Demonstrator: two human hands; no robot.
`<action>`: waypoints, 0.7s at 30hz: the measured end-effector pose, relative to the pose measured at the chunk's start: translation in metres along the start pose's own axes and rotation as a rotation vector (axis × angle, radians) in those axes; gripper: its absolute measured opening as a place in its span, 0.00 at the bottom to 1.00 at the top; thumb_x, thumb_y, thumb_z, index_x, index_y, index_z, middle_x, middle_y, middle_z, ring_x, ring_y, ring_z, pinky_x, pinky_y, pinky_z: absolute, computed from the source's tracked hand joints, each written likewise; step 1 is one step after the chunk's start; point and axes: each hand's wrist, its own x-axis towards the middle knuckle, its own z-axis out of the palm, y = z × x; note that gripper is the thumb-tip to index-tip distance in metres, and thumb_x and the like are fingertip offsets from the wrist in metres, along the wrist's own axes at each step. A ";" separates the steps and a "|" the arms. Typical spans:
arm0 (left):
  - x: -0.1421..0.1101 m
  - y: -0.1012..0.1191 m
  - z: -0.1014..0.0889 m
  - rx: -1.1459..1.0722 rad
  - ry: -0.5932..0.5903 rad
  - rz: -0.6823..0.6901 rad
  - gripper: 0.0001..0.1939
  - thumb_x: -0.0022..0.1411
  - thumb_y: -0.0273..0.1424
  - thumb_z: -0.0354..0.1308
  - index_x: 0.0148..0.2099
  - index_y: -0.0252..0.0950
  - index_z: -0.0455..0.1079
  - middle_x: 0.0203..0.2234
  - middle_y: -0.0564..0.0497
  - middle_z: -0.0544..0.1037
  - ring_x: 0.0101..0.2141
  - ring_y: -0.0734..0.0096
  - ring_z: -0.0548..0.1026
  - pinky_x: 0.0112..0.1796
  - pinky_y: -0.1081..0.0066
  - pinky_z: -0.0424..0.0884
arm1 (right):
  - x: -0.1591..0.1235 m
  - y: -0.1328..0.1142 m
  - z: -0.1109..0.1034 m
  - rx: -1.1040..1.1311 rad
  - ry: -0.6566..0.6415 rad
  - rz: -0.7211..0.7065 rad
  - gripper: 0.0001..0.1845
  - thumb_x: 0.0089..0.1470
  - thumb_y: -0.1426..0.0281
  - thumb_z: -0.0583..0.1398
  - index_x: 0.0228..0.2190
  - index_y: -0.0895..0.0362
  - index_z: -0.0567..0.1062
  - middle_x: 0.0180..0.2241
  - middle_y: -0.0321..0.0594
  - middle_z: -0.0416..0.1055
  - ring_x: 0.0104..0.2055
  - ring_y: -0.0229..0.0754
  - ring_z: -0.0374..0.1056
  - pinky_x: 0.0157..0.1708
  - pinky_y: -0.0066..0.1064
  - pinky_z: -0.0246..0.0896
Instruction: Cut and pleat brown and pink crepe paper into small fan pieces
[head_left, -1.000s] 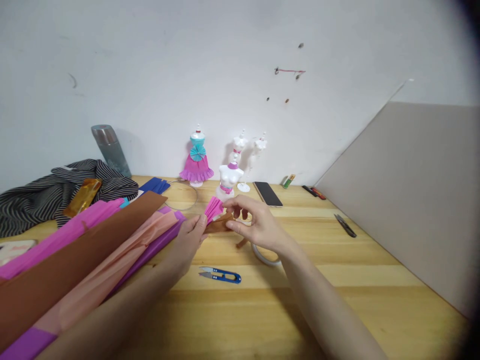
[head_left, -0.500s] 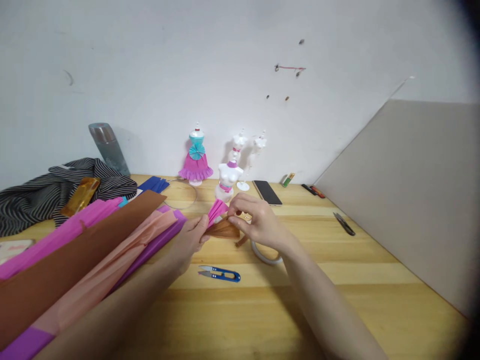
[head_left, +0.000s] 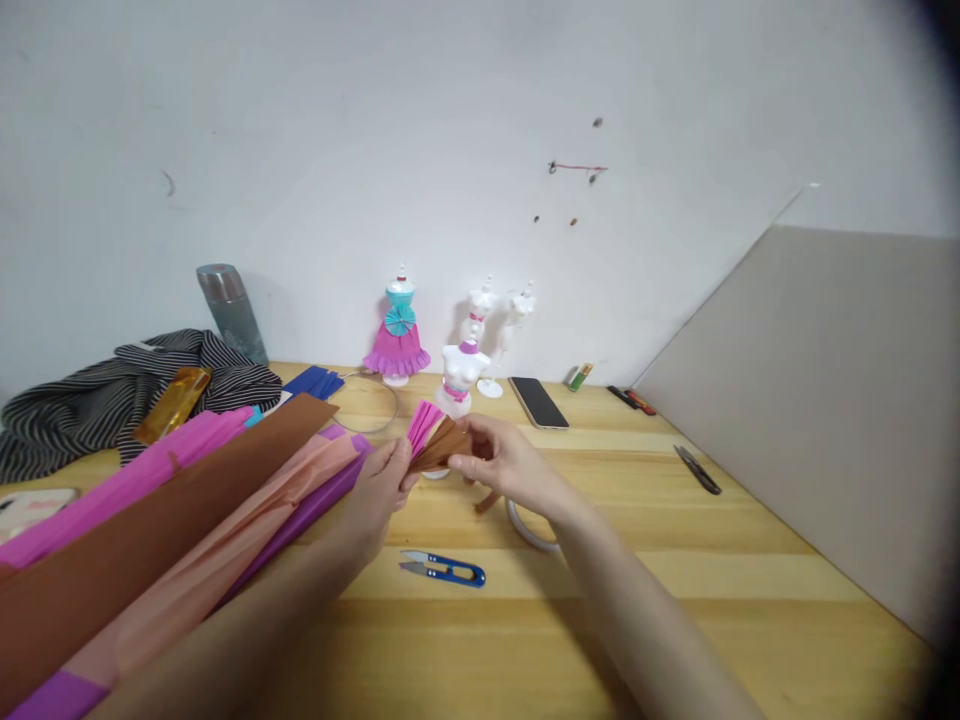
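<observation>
My left hand [head_left: 384,480] pinches the gathered end of some pleated crepe paper, pink paper [head_left: 424,424] on one side and brown paper [head_left: 444,446] on the other. From the right, my right hand [head_left: 504,460] grips the free edge of the brown part between thumb and fingers. Just behind the paper stands a small white mannequin [head_left: 463,368] with a purple neck band and a pink waist band. Below my hands lie blue thread snips [head_left: 444,569]. A white ring-shaped roll [head_left: 527,528] is partly hidden by my right wrist, with a brown scrap [head_left: 487,502] beside it.
Long crepe paper sheets, including a brown sheet [head_left: 195,480], cover the left side. Behind them are striped cloth [head_left: 217,365] and a flask [head_left: 232,315]. A dressed mannequin [head_left: 400,340] stands by the wall. A phone [head_left: 538,402] and black snips [head_left: 697,470] lie to the right.
My right hand has shifted its hold on the brown paper, which now fans upward more. My left hand keeps its pinch. The whole view has tilted slightly upward.
</observation>
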 end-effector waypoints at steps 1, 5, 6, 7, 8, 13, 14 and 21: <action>0.000 -0.002 0.000 0.035 0.011 0.006 0.19 0.59 0.47 0.52 0.28 0.36 0.58 0.18 0.57 0.58 0.20 0.80 0.56 0.22 0.77 0.51 | 0.002 0.003 0.003 0.029 0.009 0.010 0.15 0.48 0.62 0.62 0.36 0.59 0.72 0.23 0.34 0.66 0.23 0.35 0.62 0.18 0.24 0.57; 0.000 -0.007 -0.002 0.165 -0.035 0.090 0.18 0.61 0.46 0.50 0.29 0.36 0.62 0.20 0.56 0.60 0.23 0.77 0.59 0.25 0.75 0.56 | 0.007 0.012 0.011 0.136 0.063 -0.012 0.13 0.48 0.61 0.62 0.30 0.59 0.72 0.21 0.32 0.65 0.19 0.32 0.59 0.18 0.23 0.56; 0.001 -0.008 -0.003 0.200 -0.061 0.122 0.19 0.61 0.46 0.49 0.29 0.36 0.62 0.20 0.56 0.60 0.23 0.77 0.59 0.25 0.75 0.56 | 0.008 0.013 0.011 0.153 0.067 -0.012 0.13 0.48 0.61 0.62 0.30 0.59 0.72 0.20 0.32 0.65 0.19 0.31 0.58 0.17 0.23 0.55; 0.002 -0.009 -0.003 0.235 -0.087 0.150 0.19 0.61 0.46 0.49 0.28 0.36 0.62 0.20 0.57 0.60 0.23 0.76 0.58 0.25 0.75 0.55 | 0.007 0.012 0.011 0.166 0.066 -0.008 0.14 0.48 0.60 0.61 0.30 0.59 0.72 0.19 0.31 0.64 0.18 0.31 0.57 0.16 0.23 0.54; 0.003 -0.010 -0.003 0.268 -0.107 0.172 0.19 0.61 0.46 0.48 0.28 0.36 0.61 0.19 0.57 0.59 0.23 0.76 0.58 0.24 0.75 0.54 | 0.007 0.010 0.010 0.176 0.061 0.001 0.14 0.48 0.60 0.61 0.30 0.59 0.72 0.18 0.31 0.63 0.17 0.31 0.57 0.16 0.23 0.52; 0.007 -0.012 -0.006 0.356 -0.155 0.208 0.20 0.63 0.46 0.45 0.27 0.36 0.60 0.19 0.57 0.60 0.20 0.77 0.57 0.22 0.75 0.50 | 0.003 -0.002 0.009 0.264 0.025 0.035 0.20 0.44 0.57 0.64 0.32 0.60 0.72 0.16 0.29 0.61 0.16 0.30 0.55 0.15 0.22 0.49; 0.007 -0.011 -0.006 0.361 -0.155 0.213 0.19 0.63 0.46 0.45 0.28 0.36 0.60 0.19 0.57 0.60 0.20 0.77 0.57 0.22 0.75 0.50 | 0.003 -0.003 0.009 0.281 0.021 0.032 0.21 0.43 0.56 0.64 0.33 0.60 0.72 0.16 0.28 0.61 0.16 0.30 0.54 0.14 0.22 0.48; 0.002 -0.008 -0.004 0.417 -0.188 0.236 0.18 0.63 0.43 0.46 0.27 0.36 0.60 0.19 0.57 0.61 0.22 0.76 0.59 0.24 0.75 0.53 | 0.009 0.005 0.017 0.344 0.099 0.030 0.21 0.40 0.54 0.65 0.24 0.60 0.71 0.15 0.29 0.62 0.15 0.28 0.50 0.13 0.22 0.44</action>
